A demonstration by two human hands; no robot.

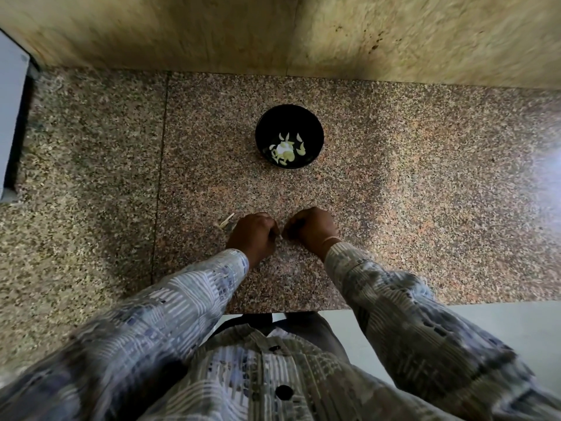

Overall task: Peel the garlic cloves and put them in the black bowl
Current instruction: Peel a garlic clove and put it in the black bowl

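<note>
A black bowl (290, 117) stands on the granite counter (394, 183), with several pale peeled garlic cloves (287, 148) lying in its bottom. Nearer to me, my left hand (253, 235) and my right hand (311, 227) sit knuckles-up side by side on the counter, fingers curled inward. Between their fingertips a small pale bit of garlic clove (280, 236) shows, pinched from both sides; most of it is hidden by the fingers. A few strips of dry garlic skin (226, 221) lie just left of my left hand.
A yellowish stone wall (273, 31) rises behind the counter. A white and dark box-like object (12, 117) stands at the far left edge. The counter's front edge (394, 303) runs just behind my forearms, with grey floor below it on the right.
</note>
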